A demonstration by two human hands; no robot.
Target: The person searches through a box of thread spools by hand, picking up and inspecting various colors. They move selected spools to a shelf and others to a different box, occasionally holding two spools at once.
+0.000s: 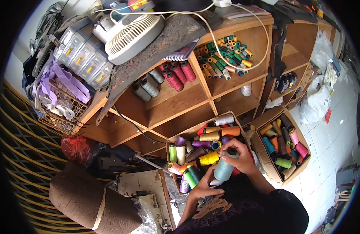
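- The wooden shelf unit [187, 105] fills the view from 10 to 2 o'clock: open plywood cubbies holding fat maroon and grey thread cones [164, 80] and a heap of small green, orange and yellow spools [223, 52]. A white plastic fan [129, 37] and a dark rough slab lean on top, so a bump to the shelf could, I judge, bring them sliding down toward the boxes.
- A rolled brown felt-like bundle [90, 204] lies at 8 o'clock, soft and cylindrical, banded with pale tape.
- The cardboard box [170, 142] at centre is crammed with glossy thread cones in yellow, orange, purple and silver, stacked loosely. Pulling one out could tip its neighbours or send them rolling over the low wall.
- A second cardboard box [263, 154] at 3 o'clock holds more cones, packed on their sides, on the white tiled floor.
- The pale blue thread cone [223, 168] stands nearly upright just above the centre box, near 5 o'clock. Its smooth wound surface may slip, and a loose thread end could snag on other cones.
- The right hand [240, 154] curls its fingers [226, 146] closed round the cone's top.
- The left hand [205, 185] cups the cone's base, fingers half bent, steadying it.
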